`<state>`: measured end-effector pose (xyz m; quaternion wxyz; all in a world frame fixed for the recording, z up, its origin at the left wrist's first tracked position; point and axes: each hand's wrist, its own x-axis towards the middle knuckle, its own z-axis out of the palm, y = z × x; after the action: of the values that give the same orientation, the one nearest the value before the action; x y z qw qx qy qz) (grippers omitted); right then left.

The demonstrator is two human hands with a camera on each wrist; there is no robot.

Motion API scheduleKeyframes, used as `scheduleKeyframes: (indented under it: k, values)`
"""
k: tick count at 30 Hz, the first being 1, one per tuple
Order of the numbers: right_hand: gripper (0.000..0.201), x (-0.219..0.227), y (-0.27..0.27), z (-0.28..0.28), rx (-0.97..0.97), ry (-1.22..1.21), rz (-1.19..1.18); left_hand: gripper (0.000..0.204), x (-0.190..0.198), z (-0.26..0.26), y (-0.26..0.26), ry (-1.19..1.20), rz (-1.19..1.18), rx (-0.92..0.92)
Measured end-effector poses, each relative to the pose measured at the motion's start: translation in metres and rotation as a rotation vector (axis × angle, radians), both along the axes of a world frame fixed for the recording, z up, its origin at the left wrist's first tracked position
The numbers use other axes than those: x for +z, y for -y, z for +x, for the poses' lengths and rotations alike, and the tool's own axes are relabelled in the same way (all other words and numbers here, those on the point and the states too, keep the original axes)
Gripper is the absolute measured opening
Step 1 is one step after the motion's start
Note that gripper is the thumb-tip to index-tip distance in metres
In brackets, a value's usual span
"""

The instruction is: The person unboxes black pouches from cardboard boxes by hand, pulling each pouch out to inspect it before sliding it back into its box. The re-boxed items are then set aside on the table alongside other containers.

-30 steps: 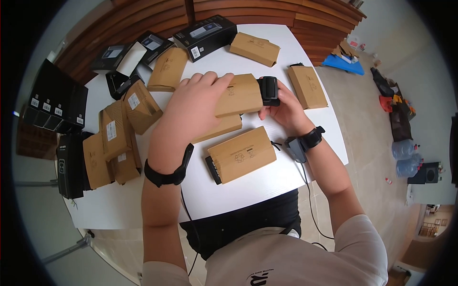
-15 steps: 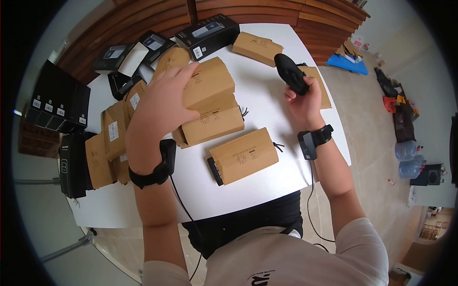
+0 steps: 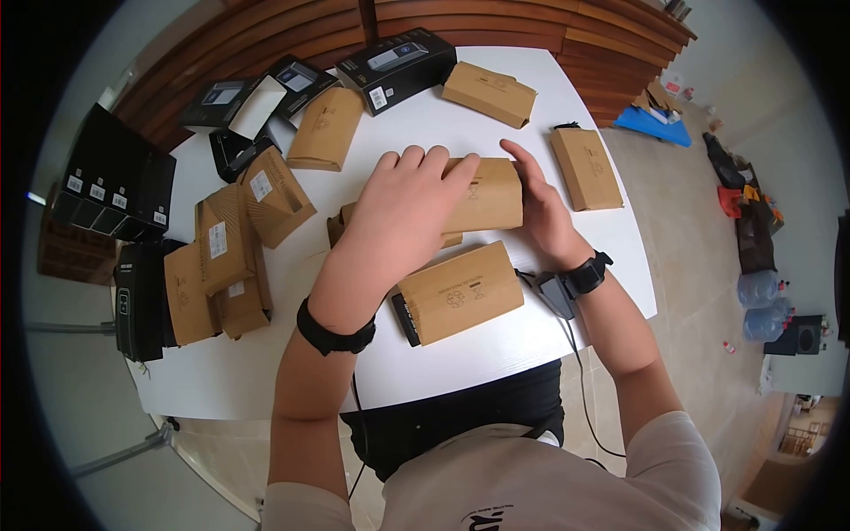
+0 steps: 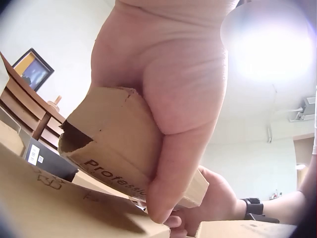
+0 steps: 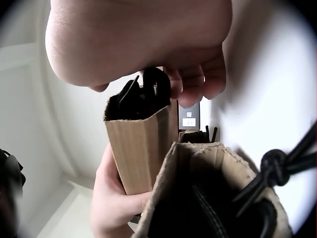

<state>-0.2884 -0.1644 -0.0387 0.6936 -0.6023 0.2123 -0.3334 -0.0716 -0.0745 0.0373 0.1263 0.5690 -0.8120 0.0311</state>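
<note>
- Head view: the left hand [image 3: 398,208] grips a long, brown cardboard box [image 3: 494,195] over the white wooden surface [image 3: 549,97]; the loose-fingered right hand [image 3: 551,219] is at one end.
- A crooked push could jam the black, bendy strap [image 5: 157,82].
- Only right wrist view shows it poking out.
- Left wrist view shows the other end torn, so it might slip out.

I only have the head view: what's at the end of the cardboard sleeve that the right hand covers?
Observer: In the right wrist view, that end of the cardboard sleeve is open, with a black loop showing in it.
Operator: Any print on it that my view hides?
Observer: Yes. The left wrist view shows dark lettering beginning "Profess", running up to the thumb of the left hand.
</note>
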Motion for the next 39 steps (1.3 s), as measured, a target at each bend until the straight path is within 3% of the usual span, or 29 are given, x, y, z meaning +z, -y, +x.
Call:
scheduleKeyframes:
  k: [7,11,14,16,17,19,20,21,22,24,28,31,33,38,39]
  values:
    - [0.08,0.003,-0.009,0.001,0.031,-0.087,-0.038,0.084,-0.008,-0.015,0.003,0.107,-0.047,-0.003]
    - [0.068,0.008,-0.008,0.001,-0.05,-0.134,-0.045,0.086,-0.004,-0.017,0.006,0.087,-0.014,-0.008]
    - [0.06,0.003,-0.001,0.002,-0.131,-0.047,0.028,0.089,0.004,-0.008,0.007,-0.081,0.057,-0.075]
    - [0.057,-0.004,0.006,0.003,-0.181,0.039,0.092,0.09,0.007,0.001,0.007,-0.092,-0.128,0.023]
    - [0.056,-0.007,0.01,0.003,-0.292,0.053,0.069,0.09,0.007,0.007,0.005,-0.088,-0.13,0.021]
    - [0.055,-0.009,0.016,0.004,-0.402,0.07,0.046,0.098,0.007,0.018,0.0,-0.078,-0.043,0.244]
    - [0.055,-0.009,0.018,0.004,-0.487,0.015,-0.004,0.098,0.007,0.022,-0.001,-0.075,-0.045,0.244]
    - [0.055,-0.009,0.019,0.004,-0.57,-0.039,-0.055,0.101,0.007,0.025,-0.002,-0.049,0.112,0.244]
    - [0.055,-0.009,0.02,0.004,-0.569,-0.035,-0.057,0.104,0.006,0.027,-0.003,-0.025,0.27,0.244]
    - [0.059,-0.01,0.022,0.005,-0.632,-0.199,-0.133,0.105,0.002,0.027,-0.001,-0.018,0.347,0.235]
    - [0.069,-0.012,0.021,0.004,-0.542,-0.284,-0.208,0.102,-0.008,0.021,0.008,0.026,0.519,0.215]
    - [0.072,-0.006,0.018,0.002,-0.533,-0.338,-0.198,0.094,-0.012,0.015,0.011,0.022,0.553,0.226]
    - [0.07,-0.007,0.023,-0.002,-0.575,-0.6,-0.387,0.091,-0.004,0.014,0.01,0.045,0.584,0.249]
    - [0.064,0.002,0.015,0.001,-0.566,-0.7,-0.445,0.082,0.018,0.02,-0.003,-0.012,0.488,0.267]
    - [0.057,0.003,0.011,0.003,-0.663,-0.617,-0.468,0.081,0.021,0.022,-0.006,-0.036,0.43,0.241]
